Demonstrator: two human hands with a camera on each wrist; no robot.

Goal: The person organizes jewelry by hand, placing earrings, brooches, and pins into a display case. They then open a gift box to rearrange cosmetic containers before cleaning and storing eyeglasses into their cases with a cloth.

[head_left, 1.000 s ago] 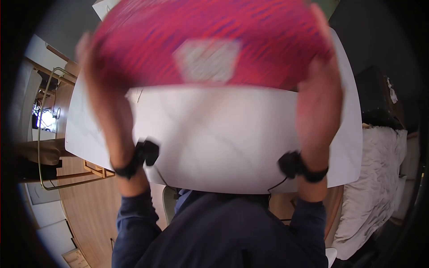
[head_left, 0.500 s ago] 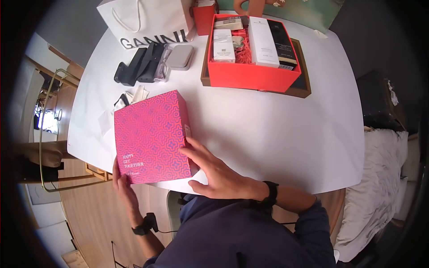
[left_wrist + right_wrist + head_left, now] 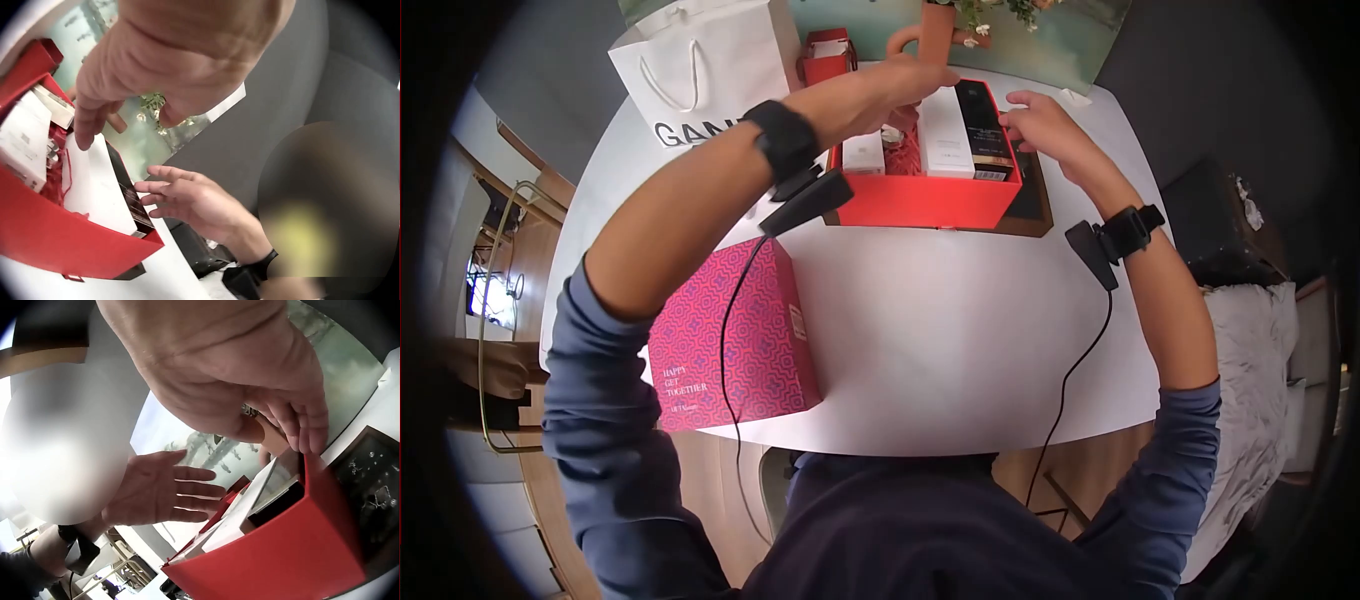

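Note:
An open red gift box [image 3: 920,203] holds white cartons, a black carton [image 3: 982,125] and red shredded paper. My left hand [image 3: 890,92] reaches over it; in the left wrist view its fingertips hang close over the tall white carton [image 3: 94,181]. At the right wall, my right hand [image 3: 1050,130] has loosely bent fingers; the right wrist view puts its fingertips right at the red rim, beside the black carton. Neither hand grips anything. A pink patterned box [image 3: 725,345] with "HAPPY GET TOGETHER" printed on it lies at the table's front left, partly behind my left arm.
Beneath the red box lies a dark tray-like piece with a brown edge [image 3: 1040,215]. At the back left stand a white paper bag [image 3: 720,60] and a small red box [image 3: 828,60]. A terracotta vase [image 3: 937,35] is behind. Cables run from both wrist cameras.
Both hands carried the pink box in the air, then had it at the table's front left. Now they have left it and moved forward to the red gift box.

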